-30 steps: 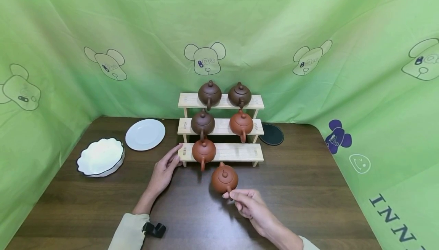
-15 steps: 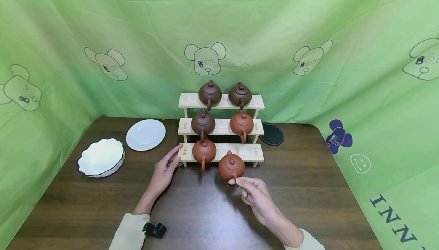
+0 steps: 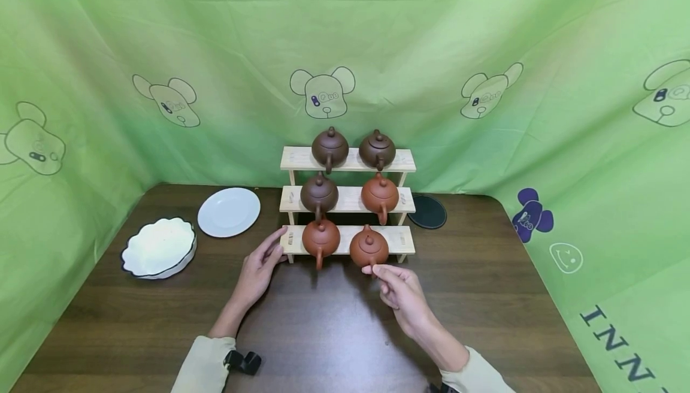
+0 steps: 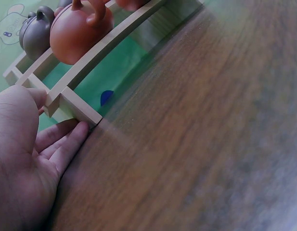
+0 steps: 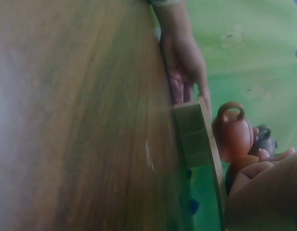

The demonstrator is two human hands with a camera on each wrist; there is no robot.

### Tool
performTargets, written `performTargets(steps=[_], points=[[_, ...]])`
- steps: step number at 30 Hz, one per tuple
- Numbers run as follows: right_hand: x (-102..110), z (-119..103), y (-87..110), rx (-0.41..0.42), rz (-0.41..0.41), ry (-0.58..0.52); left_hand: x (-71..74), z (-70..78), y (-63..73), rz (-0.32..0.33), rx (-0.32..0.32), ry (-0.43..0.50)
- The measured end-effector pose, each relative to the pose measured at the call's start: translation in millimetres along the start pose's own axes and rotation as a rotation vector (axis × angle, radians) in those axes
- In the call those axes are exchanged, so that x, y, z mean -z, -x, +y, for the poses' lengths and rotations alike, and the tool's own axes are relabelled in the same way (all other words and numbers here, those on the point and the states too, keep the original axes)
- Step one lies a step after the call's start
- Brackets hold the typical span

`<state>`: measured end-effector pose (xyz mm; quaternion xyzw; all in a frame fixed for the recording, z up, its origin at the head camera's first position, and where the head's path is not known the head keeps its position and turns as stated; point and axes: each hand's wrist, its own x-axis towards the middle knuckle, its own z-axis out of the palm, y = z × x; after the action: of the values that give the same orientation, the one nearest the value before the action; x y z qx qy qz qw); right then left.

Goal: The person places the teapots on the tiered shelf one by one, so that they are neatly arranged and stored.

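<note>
My right hand (image 3: 404,297) pinches the handle of a reddish-brown clay teapot (image 3: 369,247) between thumb and fingers. That teapot is upright, spout pointing away, and overlaps the right half of the bottom shelf in the head view. At the left end of the three-tier wooden rack (image 3: 404,238), my left hand (image 3: 259,270) touches the side with fairly straight fingers. In the left wrist view its fingertips (image 4: 81,130) lie against the rack's front leg, low by the tabletop. A second reddish teapot (image 3: 320,238) sits on the bottom shelf's left half.
The middle shelf bears a dark brown teapot (image 3: 319,193) and a reddish one (image 3: 380,194); two dark teapots (image 3: 330,147) stand on top. A white plate (image 3: 229,212) and scalloped bowl (image 3: 159,248) are left, a black round mat (image 3: 427,211) right. Green cloth (image 3: 226,33) hangs behind.
My right hand has carried the reddish teapot forward and slightly right, from in front of the rack to over the bottom shelf. My left hand stays at the rack's end.
</note>
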<state>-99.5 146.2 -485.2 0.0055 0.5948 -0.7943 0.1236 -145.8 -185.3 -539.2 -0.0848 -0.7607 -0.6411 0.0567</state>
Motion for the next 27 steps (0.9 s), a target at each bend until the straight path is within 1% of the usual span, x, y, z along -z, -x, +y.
performTargets(steps=[6,11,23,27], points=[[-2,1,-9.1,0.006,0.04,-0.017,0.3,-0.1,-0.4,-0.003,0.019,0.001],[-4,-1,-15.7,0.01,0.069,-0.034,0.5,0.2,-0.5,-0.003,0.015,-0.001],[-3,-2,-25.3,-0.002,0.109,-0.076,-0.1,0.3,-0.4,-0.002,0.006,-0.006],[-1,-2,-28.8,-0.009,0.108,-0.077,0.1,0.7,-0.7,-0.001,0.01,-0.006]])
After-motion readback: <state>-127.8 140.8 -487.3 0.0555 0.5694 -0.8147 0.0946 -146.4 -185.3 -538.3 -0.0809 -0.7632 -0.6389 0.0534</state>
